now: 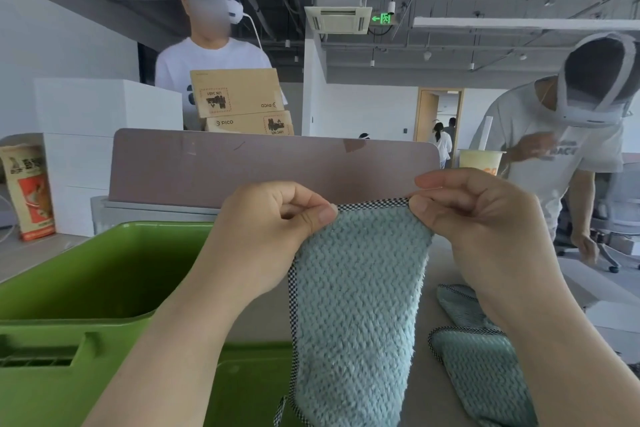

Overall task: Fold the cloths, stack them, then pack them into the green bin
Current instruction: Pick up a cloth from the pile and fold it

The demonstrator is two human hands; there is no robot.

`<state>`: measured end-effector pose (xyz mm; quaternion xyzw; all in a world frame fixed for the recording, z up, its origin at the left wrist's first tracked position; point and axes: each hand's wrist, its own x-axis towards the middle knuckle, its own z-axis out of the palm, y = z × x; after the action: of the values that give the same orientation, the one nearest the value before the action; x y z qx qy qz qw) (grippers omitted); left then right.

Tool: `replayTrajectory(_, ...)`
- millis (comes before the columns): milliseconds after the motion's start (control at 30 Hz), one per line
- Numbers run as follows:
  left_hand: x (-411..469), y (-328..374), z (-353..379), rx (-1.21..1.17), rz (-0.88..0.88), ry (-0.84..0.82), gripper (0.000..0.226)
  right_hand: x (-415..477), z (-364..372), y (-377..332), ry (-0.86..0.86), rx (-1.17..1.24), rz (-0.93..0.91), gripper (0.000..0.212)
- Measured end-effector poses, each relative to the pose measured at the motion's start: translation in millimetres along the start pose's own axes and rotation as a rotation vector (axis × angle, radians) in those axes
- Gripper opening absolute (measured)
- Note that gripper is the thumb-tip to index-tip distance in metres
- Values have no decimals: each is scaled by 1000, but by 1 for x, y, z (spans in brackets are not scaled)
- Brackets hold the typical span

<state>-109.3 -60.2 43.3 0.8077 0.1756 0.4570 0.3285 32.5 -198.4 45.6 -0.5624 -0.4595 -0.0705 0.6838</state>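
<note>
Terry cloth in pale teal, with a nubby woven pile and a narrow black-and-white checked binding along its edges, hangs upright in front of the camera. The left hand pinches its upper left corner between thumb and curled fingers. The right hand pinches the upper right corner the same way, and the top hem is stretched taut between them. The cloth narrows toward the bottom, where a small checked loop dangles at its lower left edge.

To the left stands the green bin, of glossy moulded plastic with rounded corners and a slotted handle in its near wall. A flat green plastic piece lies just beside it, behind the hanging cloth. Two more teal cloths of the same weave lie on the matte grey table under the right forearm.

A mauve desk divider with rounded corners backs the table. Beyond it, a person in a white T-shirt and white headset stands behind two stacked cardboard boxes. Another headset wearer bends forward at the right, near a yellow drink cup. Overhead are exposed grey ducts, a ceiling air-conditioner and a green exit sign.
</note>
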Motion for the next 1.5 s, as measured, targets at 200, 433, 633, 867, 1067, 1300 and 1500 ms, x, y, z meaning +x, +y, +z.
replayTrajectory(200,-2,1,-6,180,-49,-124,8,-2,7,3,-30,-36,-3,24)
replayTrajectory(433,-8,6,7,199,24,-230,32,-10,26,8,-125,-89,-15,19)
replayTrajectory(633,-5,6,-1,209,97,-131,14,-9,27,16,-211,-50,61,20)
replayTrajectory(867,-3,4,-8,424,195,48,11,-14,34,19,-349,-168,23,14)
replayTrajectory(1067,-7,12,-2,322,225,7,19,-19,40,20,-331,-154,-52,16)
replayTrajectory(1300,-4,9,-6,288,242,145,11,-19,45,32,-465,-254,19,34)
replayTrajectory(1500,-2,4,-10,288,247,227,14,-18,46,50,-519,-323,63,26)
